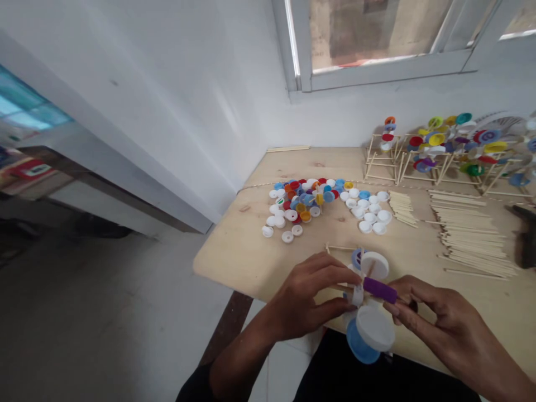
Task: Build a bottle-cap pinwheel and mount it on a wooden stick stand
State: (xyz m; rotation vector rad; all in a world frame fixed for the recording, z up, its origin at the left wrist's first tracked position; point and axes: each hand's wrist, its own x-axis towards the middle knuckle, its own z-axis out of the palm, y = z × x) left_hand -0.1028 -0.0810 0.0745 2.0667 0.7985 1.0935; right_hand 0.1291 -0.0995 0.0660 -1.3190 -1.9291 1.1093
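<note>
A small wheel of bottle caps on thin wooden sticks is between my hands at the table's front edge. It has an upper white cap, a lower white cap and a light blue cap hanging below. My left hand pinches a small white bottle cap on the wheel's left side between thumb and fingers. From the right, my right hand is closed at the end of a purple bottle cap, seen edge-on. Its fingertips partly hide what they grip there.
Loose coloured caps lie in a heap on the wooden table, beside a group of white caps. Sticks are spread at the right. Stick frames with cap wheels line the wall. A black tool sits at the right edge.
</note>
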